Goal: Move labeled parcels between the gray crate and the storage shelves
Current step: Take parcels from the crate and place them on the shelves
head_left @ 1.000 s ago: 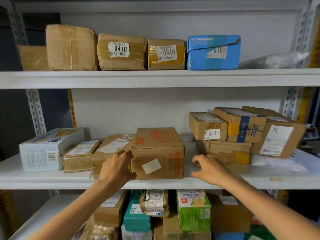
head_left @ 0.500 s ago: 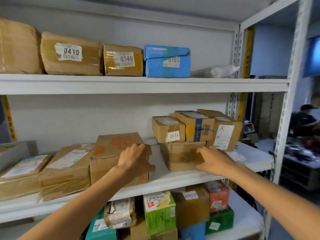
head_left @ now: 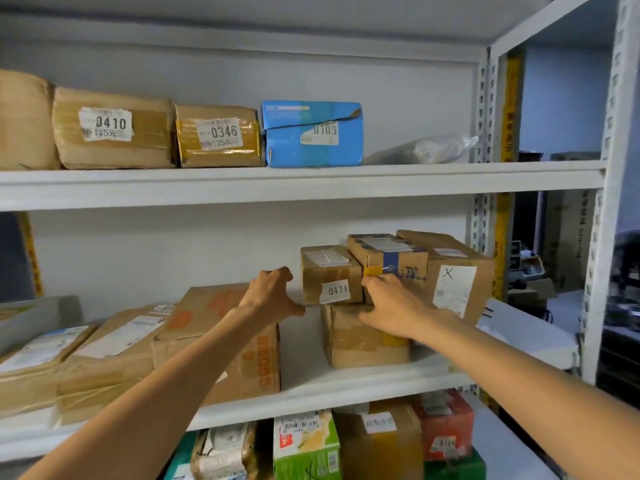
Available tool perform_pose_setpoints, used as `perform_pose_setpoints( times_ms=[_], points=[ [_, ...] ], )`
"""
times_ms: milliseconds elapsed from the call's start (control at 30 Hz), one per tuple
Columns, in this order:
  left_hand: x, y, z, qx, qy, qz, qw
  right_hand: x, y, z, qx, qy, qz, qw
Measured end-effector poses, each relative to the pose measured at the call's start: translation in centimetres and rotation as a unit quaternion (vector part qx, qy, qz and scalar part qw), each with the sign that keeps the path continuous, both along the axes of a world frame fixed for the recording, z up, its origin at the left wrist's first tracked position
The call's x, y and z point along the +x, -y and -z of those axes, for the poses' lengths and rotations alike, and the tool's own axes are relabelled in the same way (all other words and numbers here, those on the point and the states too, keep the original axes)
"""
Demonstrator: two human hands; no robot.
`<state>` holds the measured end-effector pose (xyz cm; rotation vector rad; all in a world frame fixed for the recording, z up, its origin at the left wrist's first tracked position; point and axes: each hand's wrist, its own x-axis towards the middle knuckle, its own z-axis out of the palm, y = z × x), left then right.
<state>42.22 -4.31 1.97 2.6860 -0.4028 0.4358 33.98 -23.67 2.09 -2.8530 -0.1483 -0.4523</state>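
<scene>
Parcel 0474 (head_left: 330, 275): small brown carton with a white numbered sticker on its front, in the upper tier of a stack on the middle shelf (head_left: 346, 386). Directly under it sits a taped brown carton (head_left: 360, 344). A blue-taped carton (head_left: 405, 261) touches its right side, set askew. Further right is a larger carton with an X-marked label (head_left: 453, 282).

Left hand (head_left: 272, 297): just left of parcel 0474 and apart from it, above the rear corner of an orange-printed carton (head_left: 242, 358). Grip wide, thumb splayed, fingers loosely bent, holding nothing.

Right hand (head_left: 394, 306): just right of and below parcel 0474. Fingertips (head_left: 372, 282) lie on the front of the blue-taped carton, at its seam with parcel 0474. Thumb lies on the top front edge of the taped brown carton. Grip wide, fingers near straight, clasping nothing.

Above parcel 0474, on the upper shelf (head_left: 311, 181): parcel 0410 (head_left: 110, 133), parcel 0346 (head_left: 218, 136), a blue carton marked 0109 (head_left: 311, 133), then a clear plastic bag (head_left: 426, 148) furthest right.

Below parcel 0474, under the middle shelf: a green carton (head_left: 304, 445), a red carton (head_left: 443, 431), others partly hidden.

Far left of parcel 0474, beyond the orange-printed carton: flat brown parcels (head_left: 114, 355) with shipping labels, text too blurred to read.
</scene>
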Motion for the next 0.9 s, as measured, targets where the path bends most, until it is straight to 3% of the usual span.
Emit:
perform_pose_setpoints(
  times_ms=[167, 333, 433, 633, 767, 900],
  points=[
    [1.8, 1.4, 0.3, -0.045, -0.033, -0.022, 0.998, 2.2, 1.6, -0.5, -0.016, 0.028, -0.035, 0.999],
    [3.4, 2.4, 0.7, -0.218, -0.098, 0.026, 0.971, 3.8, 2.6, -1.0, 0.005, 0.055, -0.071, 0.996],
    [3.6, 3.4, 1.0, -0.331, -0.117, 0.036, 0.936, 3.9, 2.8, -0.6, 0.002, 0.058, -0.078, 0.995],
    [3.6, 4.7, 1.2, -0.545, -0.158, 0.035, 0.823, 3.9, 2.9, 0.2, -0.033, 0.083, -0.061, 0.994],
    [2.9, 3.8, 1.2, -0.565, -0.2, 0.054, 0.799, 3.7, 2.7, 0.6, -0.017, 0.107, -0.054, 0.993],
    [0.9, 2.5, 1.5, -0.542, -0.21, 0.102, 0.808, 3.3, 1.9, 1.5, 0.11, 0.107, -0.044, 0.987]
  ],
)
